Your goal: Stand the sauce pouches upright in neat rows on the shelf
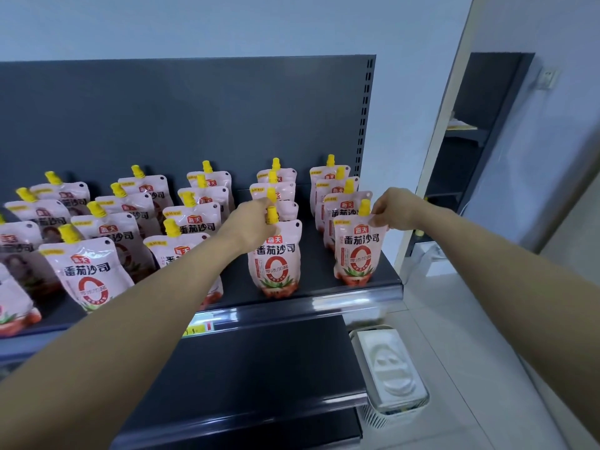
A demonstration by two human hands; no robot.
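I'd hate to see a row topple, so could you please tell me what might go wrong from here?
The right hand pinches a top corner of the rightmost front pouch; released off-balance, it may tip over the shelf edge. The left hand grips the neighbouring pouch by its cap; a tug could knock the pouches behind.

A white slatted plastic basket [376, 417] sits on the pale tiled floor [470, 319] at about five o'clock, with a white moulded tray [388, 365] filling its top. At two o'clock, a second dark shelving unit [483, 99] stands beyond a pale door frame [440, 131]. A flat tan sheet [461, 126] lies on one of its shelves, and a white wall socket [548, 77] is near its upper right. A yellow price label [196, 329] shows at six o'clock.
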